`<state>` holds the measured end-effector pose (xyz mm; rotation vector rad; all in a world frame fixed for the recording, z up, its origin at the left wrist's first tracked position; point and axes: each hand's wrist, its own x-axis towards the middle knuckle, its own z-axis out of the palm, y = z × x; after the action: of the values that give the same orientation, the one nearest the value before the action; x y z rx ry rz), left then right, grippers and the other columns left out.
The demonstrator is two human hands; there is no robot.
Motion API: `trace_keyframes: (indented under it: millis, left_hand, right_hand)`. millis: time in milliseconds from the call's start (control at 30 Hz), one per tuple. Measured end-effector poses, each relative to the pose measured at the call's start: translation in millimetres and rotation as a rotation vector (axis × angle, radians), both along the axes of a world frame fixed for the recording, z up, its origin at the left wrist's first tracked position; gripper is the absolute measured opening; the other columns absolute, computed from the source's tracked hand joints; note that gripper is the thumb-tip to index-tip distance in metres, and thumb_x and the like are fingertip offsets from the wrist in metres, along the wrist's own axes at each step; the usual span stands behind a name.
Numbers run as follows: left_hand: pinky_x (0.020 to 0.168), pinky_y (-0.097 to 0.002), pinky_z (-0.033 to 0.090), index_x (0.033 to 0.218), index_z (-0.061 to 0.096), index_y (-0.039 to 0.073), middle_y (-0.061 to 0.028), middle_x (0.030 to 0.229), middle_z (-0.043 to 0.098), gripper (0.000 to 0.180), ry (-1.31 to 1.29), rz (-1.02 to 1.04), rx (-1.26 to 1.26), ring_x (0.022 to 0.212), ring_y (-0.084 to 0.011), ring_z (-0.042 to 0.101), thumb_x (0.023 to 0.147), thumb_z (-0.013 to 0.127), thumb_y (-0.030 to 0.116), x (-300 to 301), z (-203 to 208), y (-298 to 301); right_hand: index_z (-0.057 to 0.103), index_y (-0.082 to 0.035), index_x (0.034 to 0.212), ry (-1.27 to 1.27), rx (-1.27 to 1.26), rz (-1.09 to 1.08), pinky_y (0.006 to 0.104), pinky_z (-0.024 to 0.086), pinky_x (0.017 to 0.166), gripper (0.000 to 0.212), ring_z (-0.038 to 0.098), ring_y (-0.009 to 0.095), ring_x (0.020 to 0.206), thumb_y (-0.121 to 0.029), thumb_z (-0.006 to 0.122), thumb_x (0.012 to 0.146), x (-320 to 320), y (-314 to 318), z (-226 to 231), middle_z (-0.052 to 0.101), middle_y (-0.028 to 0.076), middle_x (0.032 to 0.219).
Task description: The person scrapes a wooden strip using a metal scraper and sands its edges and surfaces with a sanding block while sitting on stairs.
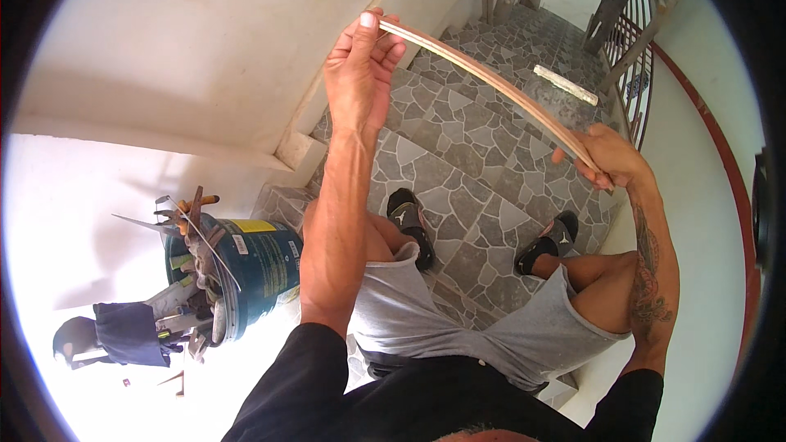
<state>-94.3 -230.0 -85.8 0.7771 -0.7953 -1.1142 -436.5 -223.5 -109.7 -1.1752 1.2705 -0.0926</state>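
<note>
A long, thin wooden strip point(491, 78) is stretched between my two hands, slanting from upper left down to the right; it looks curved in this wide view. My left hand point(360, 69) pinches its far left end, thumb on top and fingers beneath. At the other end, my right hand point(610, 157) grips the strip, with the fingers curled under it and partly hidden. The strip is held up above the tiled floor, away from the walls.
A dark bucket point(274, 266) of hand tools stands at my left, with pliers point(176, 214) on top. Beyond the strip, a whitish bar-shaped piece point(566, 85) lies on the stone-patterned tiles point(446, 172). Walls flank both sides; a metal railing point(643, 57) rises at far right.
</note>
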Motion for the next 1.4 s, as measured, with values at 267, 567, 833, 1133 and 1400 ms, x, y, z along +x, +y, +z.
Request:
trace_keyframes:
  millis: [267,567,833,1133,1400]
  left_hand:
    - [0.079,-0.0281,0.056,0.102,0.064,0.005,-0.0076,0.098,0.068,0.019,0.059,0.159,-0.003,0.088,-0.0149,0.065,0.092,0.072,0.018,2,-4,-4]
    - [0.081,-0.0295,0.056,0.096,0.065,0.004,-0.0056,0.095,0.068,0.011,0.023,0.287,-0.004,0.088,-0.0141,0.065,0.091,0.072,0.012,0,-9,-6]
    - [0.08,-0.0284,0.057,0.1,0.064,0.003,-0.0055,0.096,0.068,0.016,-0.067,0.073,0.088,0.086,-0.0138,0.067,0.094,0.07,0.017,-15,-8,0]
    - [0.078,-0.0282,0.057,0.104,0.066,0.0,-0.0078,0.095,0.07,0.022,-0.176,-0.199,0.16,0.084,-0.0142,0.067,0.094,0.07,0.019,-58,-22,12]
    - [0.082,-0.0287,0.056,0.107,0.066,-0.001,-0.0082,0.097,0.07,0.025,-0.253,-0.407,0.236,0.089,-0.0151,0.068,0.093,0.071,0.018,-86,-40,27]
  right_hand:
    - [0.068,0.006,0.098,-0.015,-0.047,0.012,0.0259,0.03,0.026,0.048,0.038,0.007,0.029,-0.035,0.044,0.105,7,0,3,0.045,0.001,0.046]
    - [0.069,0.004,0.1,0.049,-0.162,-0.025,0.0249,0.03,0.026,0.048,0.039,0.008,0.028,-0.035,0.042,0.106,12,3,3,0.045,0.001,0.046]
    - [0.069,0.004,0.104,0.044,-0.118,-0.056,0.0255,0.031,0.029,0.046,0.039,0.008,0.031,-0.036,0.045,0.104,15,5,5,0.047,0.0,0.049]
    - [0.066,0.004,0.104,-0.143,0.022,-0.091,0.0258,0.03,0.029,0.045,0.037,0.008,0.032,-0.034,0.043,0.106,29,13,3,0.045,0.0,0.05]
    - [0.063,0.004,0.103,-0.232,0.06,-0.172,0.0266,0.033,0.031,0.044,0.039,0.008,0.035,-0.035,0.042,0.106,41,18,-3,0.046,0.0,0.052]
